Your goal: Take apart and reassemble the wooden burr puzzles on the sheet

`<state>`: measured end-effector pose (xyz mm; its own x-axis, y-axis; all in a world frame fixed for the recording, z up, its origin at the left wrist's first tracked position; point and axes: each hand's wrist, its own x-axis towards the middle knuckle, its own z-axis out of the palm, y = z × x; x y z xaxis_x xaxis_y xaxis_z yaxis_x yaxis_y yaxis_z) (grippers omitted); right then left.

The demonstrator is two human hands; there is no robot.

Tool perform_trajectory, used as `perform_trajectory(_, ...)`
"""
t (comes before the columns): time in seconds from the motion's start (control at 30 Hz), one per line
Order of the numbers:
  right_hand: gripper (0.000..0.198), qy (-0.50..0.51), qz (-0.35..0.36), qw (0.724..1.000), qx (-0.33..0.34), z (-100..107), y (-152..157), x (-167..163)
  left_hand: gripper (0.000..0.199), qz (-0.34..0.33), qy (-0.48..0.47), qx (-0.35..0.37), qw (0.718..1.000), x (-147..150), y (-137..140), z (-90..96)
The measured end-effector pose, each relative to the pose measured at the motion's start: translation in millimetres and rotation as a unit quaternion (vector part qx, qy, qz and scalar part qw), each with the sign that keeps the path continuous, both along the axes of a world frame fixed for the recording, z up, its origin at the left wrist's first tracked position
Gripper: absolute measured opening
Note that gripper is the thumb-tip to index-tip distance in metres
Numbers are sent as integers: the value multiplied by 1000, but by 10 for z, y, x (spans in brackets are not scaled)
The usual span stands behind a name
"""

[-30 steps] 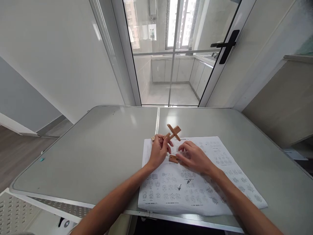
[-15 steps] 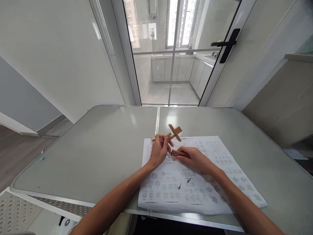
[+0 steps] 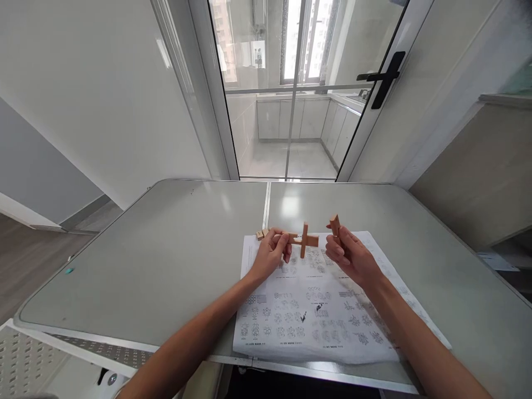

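Note:
My left hand (image 3: 274,247) grips one end of two crossed wooden puzzle pieces (image 3: 305,240), closed with fingertips and thumb on it. One piece points right from the hand; the other stands upright across it. My right hand (image 3: 348,254), to the right, is closed around a separate wooden puzzle piece (image 3: 334,224) whose upper end sticks up above the fingers. The two hands are apart, above a printed sheet (image 3: 291,346). Just behind my left hand lie small wooden blocks (image 3: 260,234), partly hidden by it.
The sheet with rows of line diagrams lies on a grey-green table (image 3: 166,260). A metal seam (image 3: 267,202) runs across the tabletop. Beyond the far edge stands a glass door with a black handle (image 3: 386,79). A small teal scrap (image 3: 68,270) lies near the left edge.
My right hand has risen from the sheet and moved right, turning its piece upright. My left hand has turned the crossed pieces so that one now points level to the right.

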<state>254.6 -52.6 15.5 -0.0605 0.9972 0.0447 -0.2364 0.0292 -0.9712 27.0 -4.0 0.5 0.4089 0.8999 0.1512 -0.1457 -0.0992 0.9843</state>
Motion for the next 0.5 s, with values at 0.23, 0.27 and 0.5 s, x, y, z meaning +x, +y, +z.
perform_trajectory(0.23,33,22,-9,1000,-14,-15,13,13,45,-71,4,-40,997,-40,23,-6)
perform_trajectory(0.27,33,17,-2,1000,-16,-13,8,8,45,-77,4,-41,996,-42,21,-5)
perform_trajectory(0.5,48,-8,74,997,-21,-34,-33,-47,44,-98,8,-30,995,-47,23,-41)
